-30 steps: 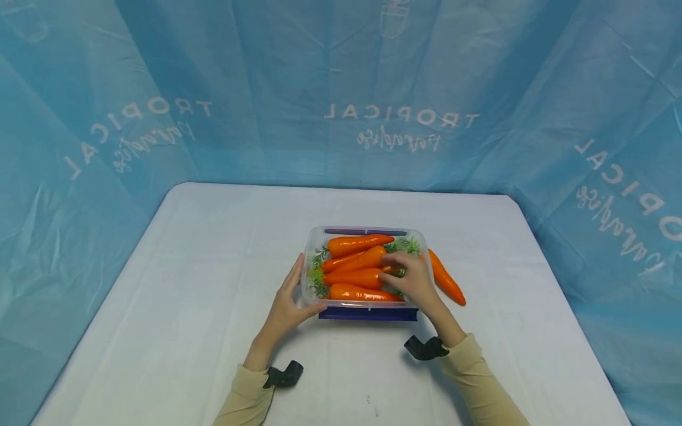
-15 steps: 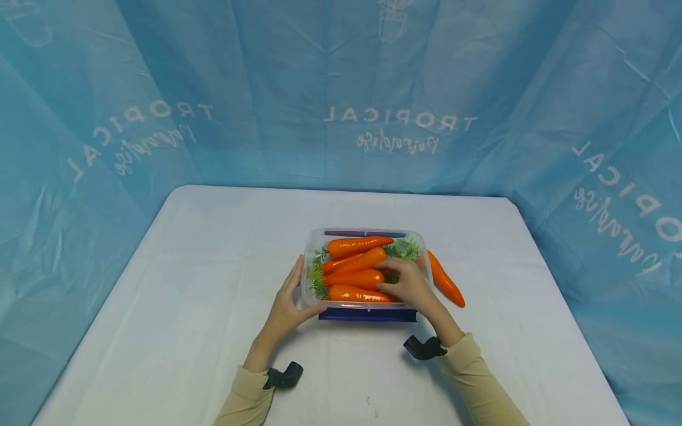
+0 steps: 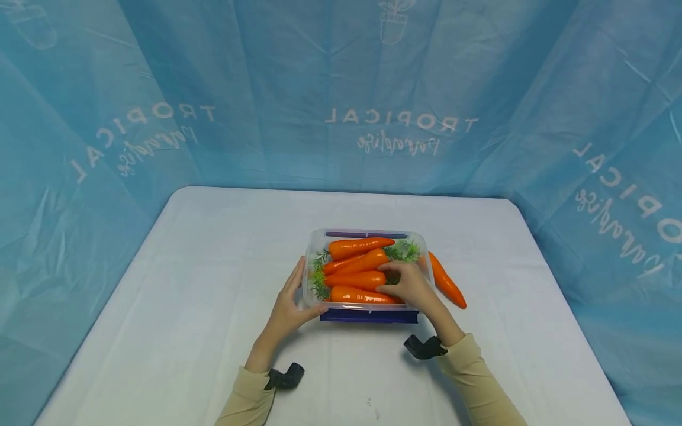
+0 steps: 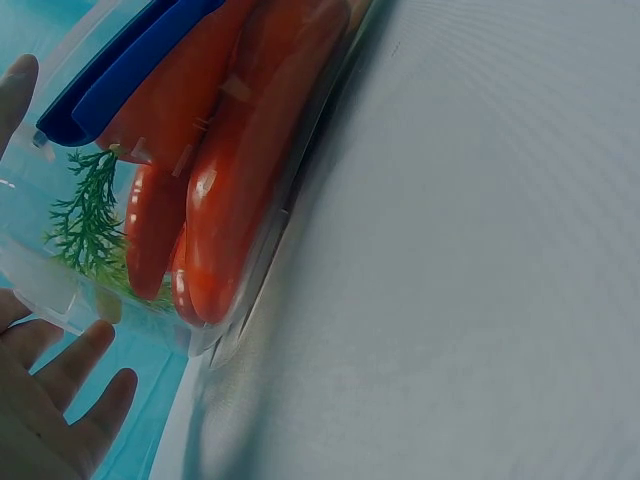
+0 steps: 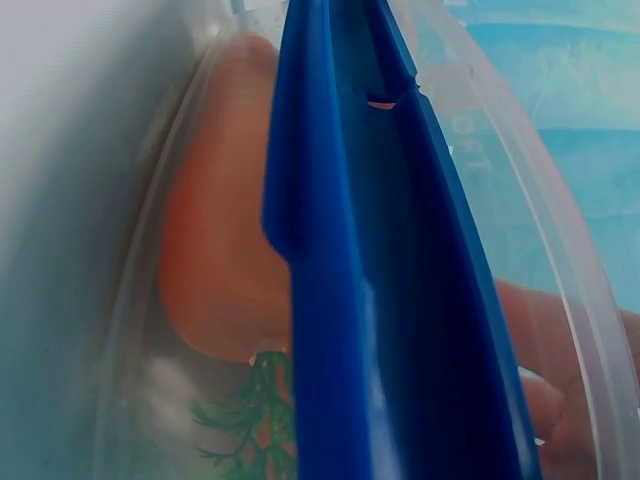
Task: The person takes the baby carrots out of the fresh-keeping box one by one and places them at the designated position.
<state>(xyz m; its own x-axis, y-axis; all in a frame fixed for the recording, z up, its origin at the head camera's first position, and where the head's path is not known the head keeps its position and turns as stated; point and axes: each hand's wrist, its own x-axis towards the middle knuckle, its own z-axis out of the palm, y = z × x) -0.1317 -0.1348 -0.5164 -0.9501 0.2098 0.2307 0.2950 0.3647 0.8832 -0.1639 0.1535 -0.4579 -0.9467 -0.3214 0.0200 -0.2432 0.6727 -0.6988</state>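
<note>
A clear plastic box (image 3: 367, 306) with blue side clips holds several orange carrots with green tops. My left hand (image 3: 285, 310) is at its left front corner, fingers extended along the left wall, thumb on the front rim. The left wrist view has the left fingers (image 4: 75, 375) beside the clear wall. Inside the box, my right hand (image 3: 410, 287) has its thumb and fingers around the thick right end of a middle carrot (image 3: 354, 280). From the right wrist, a blue clip (image 5: 400, 250) covers much of the view and the right fingers (image 5: 550, 390) show partly through the wall.
One loose carrot (image 3: 447, 283) lies against the right side of the box. The box stands on a white-covered table (image 3: 176, 284), and a blue printed curtain (image 3: 293, 118) hangs behind and at both sides.
My right thumb and fingertips have shifted slightly left and toward the front of the box, around the carrot's end. The left hand has kept its place at the corner.
</note>
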